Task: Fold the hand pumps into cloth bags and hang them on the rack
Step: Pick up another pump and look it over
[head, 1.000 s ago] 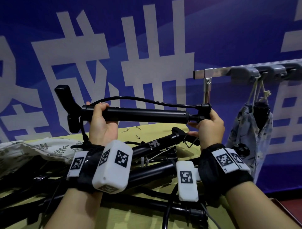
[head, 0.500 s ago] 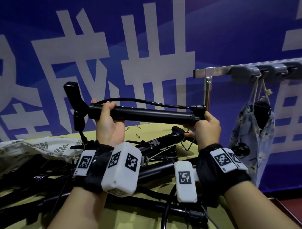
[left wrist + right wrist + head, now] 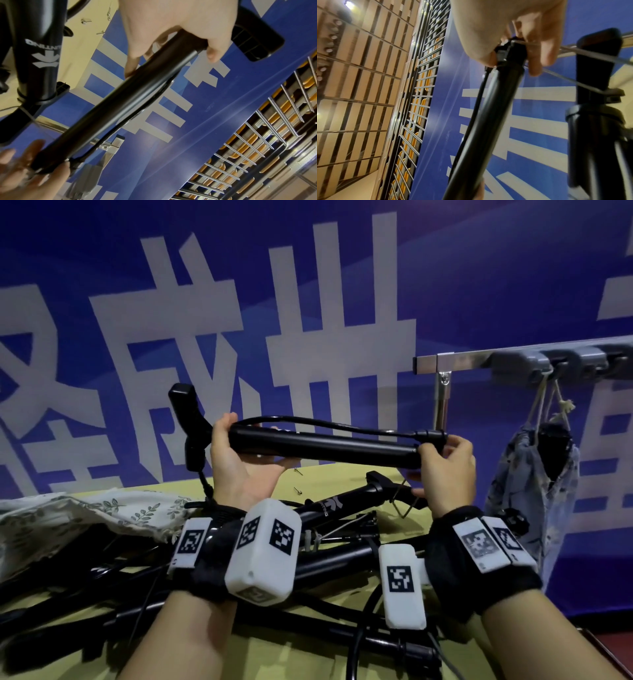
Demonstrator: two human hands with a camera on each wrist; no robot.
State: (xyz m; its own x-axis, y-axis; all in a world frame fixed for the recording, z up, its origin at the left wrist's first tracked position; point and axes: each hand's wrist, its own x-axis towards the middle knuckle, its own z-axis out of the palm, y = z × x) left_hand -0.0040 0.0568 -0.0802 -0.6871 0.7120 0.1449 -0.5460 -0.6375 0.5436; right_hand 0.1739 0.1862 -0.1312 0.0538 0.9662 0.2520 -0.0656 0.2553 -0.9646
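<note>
Two hands hold one black hand pump (image 3: 322,445) nearly level in the air above the yellow-green table (image 3: 274,655). The pump is a smooth, glossy cylinder; a thin rubbery hose (image 3: 329,422) arches along its top, and a matte, ribbed T-handle (image 3: 185,405) juts up at its left end. The left hand (image 3: 239,470) cradles the barrel near that handle, palm up, thumb over the top and fingers loosely bent beneath. The right hand (image 3: 445,474) clasps the opposite end, fingers curled round the knurled hose fitting. Below lies a tangle of more black pumps (image 3: 342,508), tubular, one with white lettering, and thin wire foot loops. A limp cream cloth bag (image 3: 85,515) printed with leaf sprigs lies crumpled at the table's left. To the right, a brushed-metal rack (image 3: 455,361) with grey plastic hooks carries a pale blue floral drawstring bag (image 3: 527,491), hanging by its twisted cord.
</note>
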